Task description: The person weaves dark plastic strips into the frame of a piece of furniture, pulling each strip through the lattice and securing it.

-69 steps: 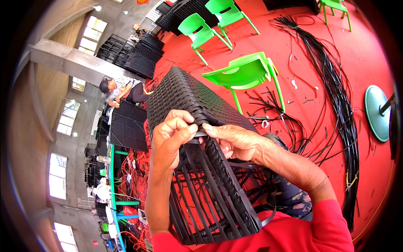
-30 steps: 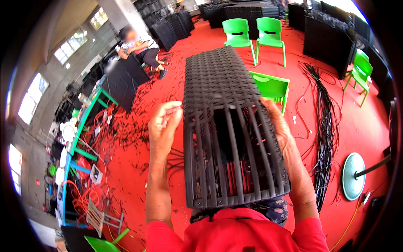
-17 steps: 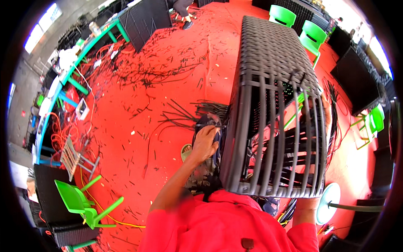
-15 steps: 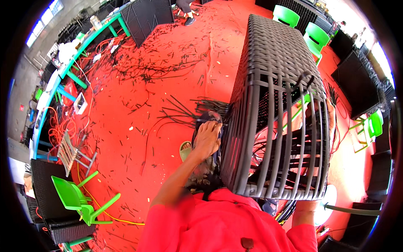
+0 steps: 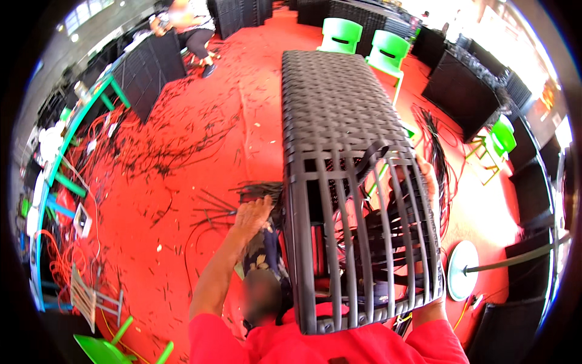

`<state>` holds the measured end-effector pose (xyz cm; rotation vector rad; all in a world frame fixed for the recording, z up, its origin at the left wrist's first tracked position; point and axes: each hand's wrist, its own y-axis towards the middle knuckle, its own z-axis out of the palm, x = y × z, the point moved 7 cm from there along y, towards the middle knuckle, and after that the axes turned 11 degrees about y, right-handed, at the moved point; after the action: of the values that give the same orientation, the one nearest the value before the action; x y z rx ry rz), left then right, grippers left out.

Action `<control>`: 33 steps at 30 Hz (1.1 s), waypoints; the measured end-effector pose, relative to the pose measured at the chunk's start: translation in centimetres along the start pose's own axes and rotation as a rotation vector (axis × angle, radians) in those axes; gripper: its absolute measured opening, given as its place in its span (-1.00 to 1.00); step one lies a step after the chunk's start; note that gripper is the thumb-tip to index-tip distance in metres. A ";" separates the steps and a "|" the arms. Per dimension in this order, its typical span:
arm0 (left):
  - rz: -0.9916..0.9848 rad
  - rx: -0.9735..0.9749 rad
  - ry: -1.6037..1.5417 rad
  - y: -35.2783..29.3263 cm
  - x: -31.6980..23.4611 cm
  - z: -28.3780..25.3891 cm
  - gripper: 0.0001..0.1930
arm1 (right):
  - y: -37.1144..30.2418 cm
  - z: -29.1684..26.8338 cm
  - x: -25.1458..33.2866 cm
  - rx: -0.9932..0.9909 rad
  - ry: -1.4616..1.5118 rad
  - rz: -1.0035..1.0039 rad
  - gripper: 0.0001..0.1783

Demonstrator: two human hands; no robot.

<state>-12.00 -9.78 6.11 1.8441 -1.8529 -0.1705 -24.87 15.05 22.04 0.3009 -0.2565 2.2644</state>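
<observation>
a big dark woven frame [image 5: 348,151] stands right in front of the person, over a red floor [image 5: 182,200]. its far part is all woven tight. its near part is only bare strips going up and down, and you can see through them.

the left hand [image 5: 253,215] is pressed against the left side of the frame, low down, with the fingers spread a little. it touches the frame, but i cannot tell if it grips it. the right hand [image 5: 427,182] is on the right side of the frame, and its fingers curl around the edge strips, so it holds on there.

lots of loose dark strips [image 5: 176,142] lie all over the floor to the left. two green chairs [image 5: 364,42] stand behind the frame. a round white base with a pole [image 5: 464,270] sits on the floor at the right. another person [image 5: 194,30] sits far off near dark woven panels [image 5: 148,70].
</observation>
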 end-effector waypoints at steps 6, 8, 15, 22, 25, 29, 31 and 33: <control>-0.160 0.448 0.031 -0.4 5.8 8.5 -0.77 | -2.0 -0.4 2.7 -0.154 0.059 -0.127 -0.76; -0.208 0.465 -0.022 -2.3 6.0 11.1 -0.78 | -2.2 -0.3 2.6 -0.173 -0.008 -0.092 -0.79; -0.100 0.391 -0.109 -2.4 3.6 12.3 -0.75 | -1.4 -1.2 1.6 -0.152 0.228 -0.079 -0.83; -0.319 0.340 -0.579 5.6 5.9 -3.7 -0.63 | -1.0 0.4 0.5 -0.053 0.263 0.043 -0.85; -0.365 -0.071 -1.508 10.0 5.0 -12.8 -0.71 | -1.6 0.1 1.2 -0.086 0.279 0.015 -0.85; -0.100 -0.115 -1.267 12.3 2.1 -22.2 -0.68 | -1.3 0.8 -0.5 -0.044 0.381 0.103 -0.87; -0.004 -0.050 -0.947 13.6 1.0 -22.5 -0.65 | -1.7 1.1 -0.3 -0.055 0.391 0.115 -0.88; -0.077 -0.006 -1.056 13.8 1.7 -21.8 -0.67 | -1.2 0.9 -0.6 -0.080 0.370 0.137 -0.88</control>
<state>-14.71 -4.71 31.35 1.9778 -2.3688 -1.3930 -23.45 15.20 22.86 -0.1831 -0.1761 2.3844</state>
